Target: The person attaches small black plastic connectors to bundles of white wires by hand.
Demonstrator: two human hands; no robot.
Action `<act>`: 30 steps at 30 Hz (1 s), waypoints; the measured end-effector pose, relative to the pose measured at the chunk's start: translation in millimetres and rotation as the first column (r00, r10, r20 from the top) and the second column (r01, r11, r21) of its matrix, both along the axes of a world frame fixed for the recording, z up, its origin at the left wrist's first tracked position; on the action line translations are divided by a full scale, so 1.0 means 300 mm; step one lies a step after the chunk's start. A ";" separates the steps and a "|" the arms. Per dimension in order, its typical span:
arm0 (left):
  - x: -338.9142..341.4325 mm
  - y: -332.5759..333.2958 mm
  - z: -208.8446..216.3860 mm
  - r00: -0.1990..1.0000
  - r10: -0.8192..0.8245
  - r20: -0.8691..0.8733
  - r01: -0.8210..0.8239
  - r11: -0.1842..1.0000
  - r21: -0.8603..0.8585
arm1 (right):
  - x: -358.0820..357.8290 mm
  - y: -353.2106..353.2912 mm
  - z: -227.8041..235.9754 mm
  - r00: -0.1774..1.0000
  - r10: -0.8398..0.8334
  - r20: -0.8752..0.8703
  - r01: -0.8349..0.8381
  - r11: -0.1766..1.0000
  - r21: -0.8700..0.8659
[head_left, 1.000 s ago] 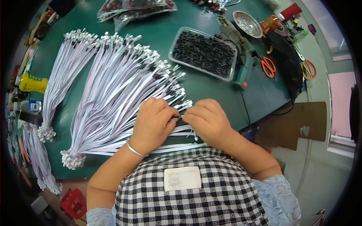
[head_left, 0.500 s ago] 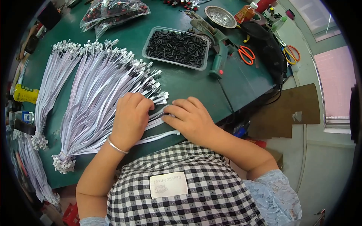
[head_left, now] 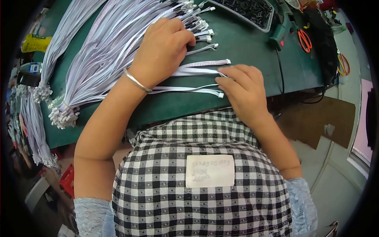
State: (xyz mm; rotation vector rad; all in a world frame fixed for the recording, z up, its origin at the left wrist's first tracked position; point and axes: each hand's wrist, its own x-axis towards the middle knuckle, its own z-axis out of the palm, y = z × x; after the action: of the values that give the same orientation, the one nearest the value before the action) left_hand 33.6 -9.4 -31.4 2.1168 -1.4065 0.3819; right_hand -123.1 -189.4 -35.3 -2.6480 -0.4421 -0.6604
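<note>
Your right hand (head_left: pixel 241 81) has moved off rightward from your left hand (head_left: pixel 166 45), shifting work to a white cable (head_left: pixel 199 71); both grips unclear.

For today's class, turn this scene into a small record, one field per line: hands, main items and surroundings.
Table: green
Cables: white, flat, fanned out, bunched at lower left
Left hand: curled over the cables; grip hidden
Right hand: at one cable's end; grip unclear
Tub: clear, holding black pieces, cut off at top edge
Green tool: right of tub
Scissors: orange-handled, right of green tool
</note>
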 end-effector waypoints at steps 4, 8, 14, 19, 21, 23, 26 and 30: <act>-0.019 0.016 -0.007 0.999 0.050 0.011 -0.051 0.998 0.040 | -0.015 -0.003 0.002 1.000 -0.018 -0.015 0.019 0.998 0.064; -0.030 0.018 0.002 0.998 0.036 0.050 -0.036 0.999 -0.001 | -0.002 0.008 0.032 0.976 -0.013 -0.218 0.082 0.948 0.308; -0.048 0.011 0.038 1.000 0.002 0.019 -0.002 1.000 -0.019 | 0.028 0.045 0.054 0.956 -0.077 -0.284 0.216 0.838 0.501; -0.121 0.006 0.126 0.989 -0.101 -0.107 0.099 0.995 -0.018 | 0.038 0.032 0.074 0.962 -0.031 -0.273 0.187 0.801 0.569; -0.158 0.003 0.134 0.965 -0.105 -0.240 0.110 0.994 0.004 | 0.043 0.027 0.090 0.986 0.010 -0.164 0.079 0.847 0.526; -0.178 -0.005 0.117 0.932 -0.108 -0.347 0.101 0.994 -0.037 | 0.044 0.046 0.096 0.995 -0.006 -0.104 0.056 0.868 0.494; -0.198 -0.006 0.109 0.772 -0.040 -0.635 0.008 0.999 -0.054 | 0.057 0.067 0.085 1.000 -0.026 0.003 0.023 0.909 0.417; -0.220 0.006 0.099 0.700 -0.047 -0.713 -0.007 0.997 -0.073 | 0.047 0.052 0.040 0.996 0.073 0.054 -0.089 0.902 0.423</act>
State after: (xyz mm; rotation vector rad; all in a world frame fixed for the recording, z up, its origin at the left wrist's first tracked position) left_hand -32.5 -7.6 -1.7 1.8630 -0.9171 -0.3869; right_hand -109.0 -173.7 -23.5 -2.1952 -0.3671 -0.6909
